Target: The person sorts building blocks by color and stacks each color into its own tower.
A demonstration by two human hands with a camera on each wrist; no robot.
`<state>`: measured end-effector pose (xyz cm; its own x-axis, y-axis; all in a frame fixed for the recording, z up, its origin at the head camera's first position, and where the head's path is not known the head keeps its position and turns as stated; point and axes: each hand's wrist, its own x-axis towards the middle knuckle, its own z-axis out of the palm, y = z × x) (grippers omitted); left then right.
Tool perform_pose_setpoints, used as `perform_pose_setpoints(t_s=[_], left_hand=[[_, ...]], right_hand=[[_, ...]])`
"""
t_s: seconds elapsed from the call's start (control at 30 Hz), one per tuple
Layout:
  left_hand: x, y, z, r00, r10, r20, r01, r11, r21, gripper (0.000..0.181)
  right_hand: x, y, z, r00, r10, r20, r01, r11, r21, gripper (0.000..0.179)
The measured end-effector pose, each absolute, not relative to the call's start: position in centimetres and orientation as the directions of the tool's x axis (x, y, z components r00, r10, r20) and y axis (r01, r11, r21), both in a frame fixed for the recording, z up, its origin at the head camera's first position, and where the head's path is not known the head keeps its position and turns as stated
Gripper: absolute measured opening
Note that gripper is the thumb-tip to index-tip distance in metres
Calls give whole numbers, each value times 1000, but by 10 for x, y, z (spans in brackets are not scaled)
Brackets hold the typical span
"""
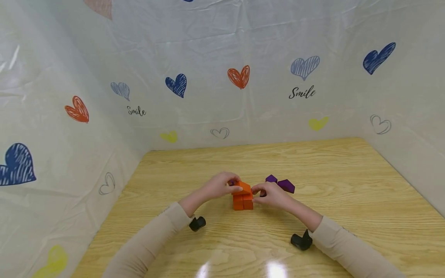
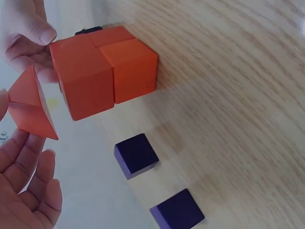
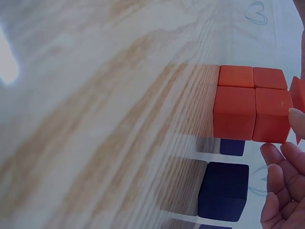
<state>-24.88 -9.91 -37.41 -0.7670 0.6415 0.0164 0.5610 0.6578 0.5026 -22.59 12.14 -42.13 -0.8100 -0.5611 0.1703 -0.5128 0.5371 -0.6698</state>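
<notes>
My left hand (image 1: 222, 185) pinches an orange wedge-shaped block (image 2: 32, 105) between thumb and fingers. It holds the block tilted, over the top of a small stack of orange cubes (image 1: 243, 202). In the left wrist view, the slanted block stands apart from the stack, whose cubes sit flush together. At the stack's right side, my right hand (image 1: 274, 196) has its thumb and fingertips around an upper orange cube (image 3: 274, 114). Two purple blocks (image 2: 137, 155) show on the table in the left wrist view.
Behind my right hand lies a pointed purple block (image 1: 286, 186), with a smaller purple block (image 1: 271, 178) beside it. The wooden table (image 1: 330, 166) ends at a white sheet (image 1: 194, 112) printed with hearts. Black wrist cameras (image 1: 301, 241) hang by both sleeves.
</notes>
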Motion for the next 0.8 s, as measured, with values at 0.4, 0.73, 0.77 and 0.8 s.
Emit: perform_pose_setpoints(t_s=[0.4,0.73,0.77,0.8], left_hand=[[-239,-94,-378,-743,669,4,629,696,348,29],[-239,-95,-381,-771,637,-20,589,724,359,40],[-238,-96,-381,-774,633,-21,584,726,364,43],[-238,-98,-381,-776,630,-26,578,728,369,46]], right_hand=[[-226,121,-420,-809,-566,156,-510,544,-666,29],[-226,120,-419,-806,-570,162,-517,543,-661,29],[-226,120,-419,-807,-568,163,-517,546,-659,30],[-226,119,-418,-811,-563,158,-511,551,-660,31]])
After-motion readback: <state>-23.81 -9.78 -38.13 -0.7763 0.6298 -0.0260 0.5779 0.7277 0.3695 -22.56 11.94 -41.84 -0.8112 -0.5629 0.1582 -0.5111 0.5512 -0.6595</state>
